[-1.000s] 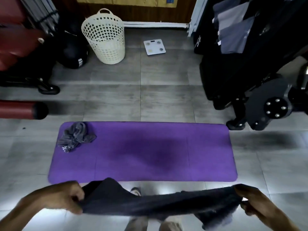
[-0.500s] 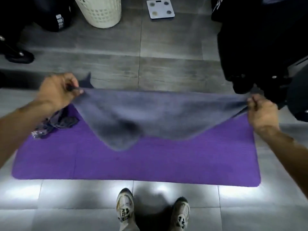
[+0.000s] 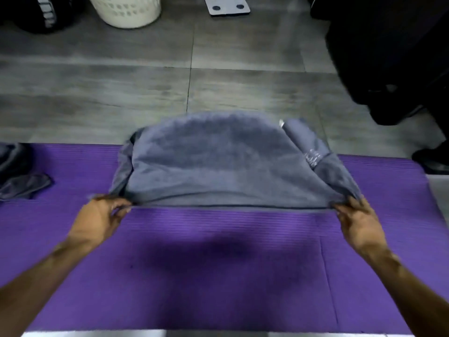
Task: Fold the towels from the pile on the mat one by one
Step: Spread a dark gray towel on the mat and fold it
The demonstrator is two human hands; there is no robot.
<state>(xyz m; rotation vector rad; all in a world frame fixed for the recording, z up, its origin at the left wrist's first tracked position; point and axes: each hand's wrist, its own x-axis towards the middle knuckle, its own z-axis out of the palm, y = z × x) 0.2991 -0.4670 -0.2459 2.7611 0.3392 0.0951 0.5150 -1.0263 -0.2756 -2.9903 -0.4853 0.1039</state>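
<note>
A grey-blue towel (image 3: 218, 161) billows in a dome over the back half of the purple mat (image 3: 218, 263), its far edge reaching past the mat onto the floor tiles. My left hand (image 3: 102, 217) pinches its near left corner. Its near right corner is pinched by my right hand (image 3: 357, 217). The near edge is stretched straight between the two hands, low over the mat. A crumpled dark grey towel (image 3: 21, 181) lies on the mat's left end, partly cut off by the frame's edge.
A cream laundry basket (image 3: 126, 10) stands at the back left beside a dark bag (image 3: 41, 13). A white bathroom scale (image 3: 228, 6) lies on the grey tile floor behind. Dark equipment (image 3: 393, 57) fills the right side, close to the mat's right end.
My hands have come down and toward me with the towel, from held up and stretched wide to low over the mat. The towel now balloons forward. The view has tilted down and closer.
</note>
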